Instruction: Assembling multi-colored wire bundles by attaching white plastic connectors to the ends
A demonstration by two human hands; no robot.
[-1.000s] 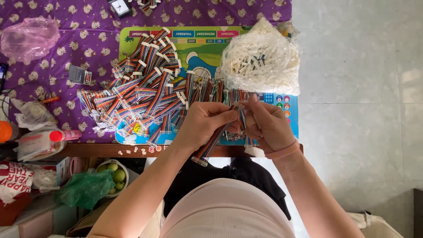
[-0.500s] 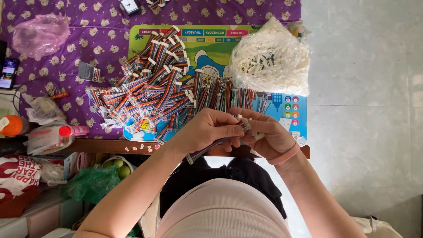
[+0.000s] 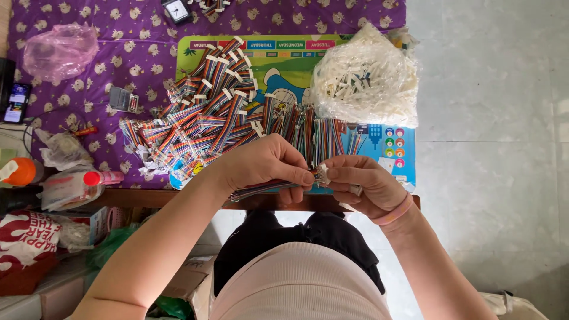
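Note:
My left hand (image 3: 267, 167) pinches a flat multicoloured ribbon cable (image 3: 261, 189) near its end, the cable trailing left under my palm. My right hand (image 3: 363, 185) holds a small white connector (image 3: 322, 174) against the cable's tip, fingertips of both hands almost touching above the table's near edge. Just beyond my hands lies a heap of ribbon cables with white connectors (image 3: 204, 118) and a row of loose cables (image 3: 308, 127).
A clear bag of white connectors (image 3: 364, 80) rests on a colourful mat (image 3: 385, 151) over a purple patterned cloth (image 3: 89, 71). A pink plastic bag (image 3: 59, 50), a phone (image 3: 16, 102), a small clock (image 3: 176, 10) and bottles (image 3: 71, 184) lie to the left. Tiled floor is at right.
The cable has swung from hanging down to lying nearly level between my hands. Both hands stay together at the table edge, now pressing connector and cable tip together.

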